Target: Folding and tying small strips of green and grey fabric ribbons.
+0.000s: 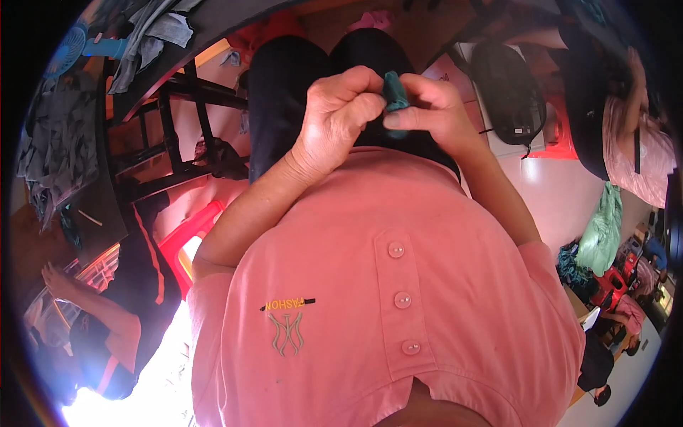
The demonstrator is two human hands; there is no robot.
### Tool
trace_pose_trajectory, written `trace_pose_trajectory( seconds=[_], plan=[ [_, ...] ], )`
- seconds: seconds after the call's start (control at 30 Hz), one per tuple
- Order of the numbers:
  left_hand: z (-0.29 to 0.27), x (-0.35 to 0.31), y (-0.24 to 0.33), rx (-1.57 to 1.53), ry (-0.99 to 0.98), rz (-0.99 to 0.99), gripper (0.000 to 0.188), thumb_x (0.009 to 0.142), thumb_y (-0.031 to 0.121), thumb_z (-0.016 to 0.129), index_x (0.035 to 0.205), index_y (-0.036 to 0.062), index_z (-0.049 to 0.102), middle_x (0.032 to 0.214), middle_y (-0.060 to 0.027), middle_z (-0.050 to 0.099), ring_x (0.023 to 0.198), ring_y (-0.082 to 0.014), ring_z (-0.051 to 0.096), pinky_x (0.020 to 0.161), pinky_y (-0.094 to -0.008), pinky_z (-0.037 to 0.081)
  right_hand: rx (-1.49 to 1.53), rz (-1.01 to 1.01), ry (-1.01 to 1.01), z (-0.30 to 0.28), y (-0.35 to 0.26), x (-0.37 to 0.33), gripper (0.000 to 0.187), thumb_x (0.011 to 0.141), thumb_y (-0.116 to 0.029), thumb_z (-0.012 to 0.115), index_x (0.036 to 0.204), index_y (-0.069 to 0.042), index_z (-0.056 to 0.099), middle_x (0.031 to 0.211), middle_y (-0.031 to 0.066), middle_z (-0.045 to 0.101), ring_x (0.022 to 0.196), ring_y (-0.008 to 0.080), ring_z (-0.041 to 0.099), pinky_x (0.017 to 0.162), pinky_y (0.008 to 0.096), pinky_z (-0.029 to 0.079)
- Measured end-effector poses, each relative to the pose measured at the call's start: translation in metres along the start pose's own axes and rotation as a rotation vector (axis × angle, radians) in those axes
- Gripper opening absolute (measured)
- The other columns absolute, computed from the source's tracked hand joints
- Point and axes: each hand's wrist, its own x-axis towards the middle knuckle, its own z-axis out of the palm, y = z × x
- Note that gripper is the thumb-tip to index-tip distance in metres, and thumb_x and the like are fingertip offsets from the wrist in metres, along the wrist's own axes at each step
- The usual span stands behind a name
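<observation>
I look straight down my own pink buttoned shirt [398,285] to my lap in black trousers [284,92]. Both hands meet above my knees. My left hand [338,117] is curled shut, pinching a small piece of teal cloth [393,96] between thumb and fingers. My right hand [430,107] grips the same teal cloth from the other side, its fingers folded around it. Most of the cloth is hidden between the two hands.
A dark table [85,142] with grey garments [149,35] and a black metal frame stands at my left. A red plastic stool [188,238] is beside me. Another person in black with orange stripes [121,313] sits lower left. A black bag [509,92] lies on the floor right; a person in pink [633,142] sits beyond.
</observation>
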Motion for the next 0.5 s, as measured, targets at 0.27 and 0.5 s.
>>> trace_pose_trajectory(
  seconds=[0.27,0.5],
  plan=[
    [-0.008,0.006,-0.002,-0.329,0.164,-0.180,0.011,0.080,0.007,0.056,0.080,-0.0003,0.064,0.066,-0.0010,0.057,0.058,-0.0062,0.049,0.054,-0.0212,0.039,0.085,-0.062,0.182,0.007,0.006,-0.009,0.020,0.070,-0.005,0.078,0.075,-0.005,0.058,0.067,-0.0018,0.059,0.062,0.0048,0.054,0.057,0.0215,0.041],
    [0.009,-0.002,0.019,-0.134,0.122,-0.180,0.007,0.077,-0.005,0.066,0.082,-0.0006,0.065,0.076,-0.0002,0.062,0.068,-0.0033,0.054,0.063,-0.0182,0.044,-0.162,-0.237,0.259,0.010,0.011,-0.012,0.020,0.072,-0.007,0.077,0.079,-0.003,0.058,0.066,-0.0011,0.057,0.060,0.0045,0.051,0.054,0.0221,0.039]
  ],
)
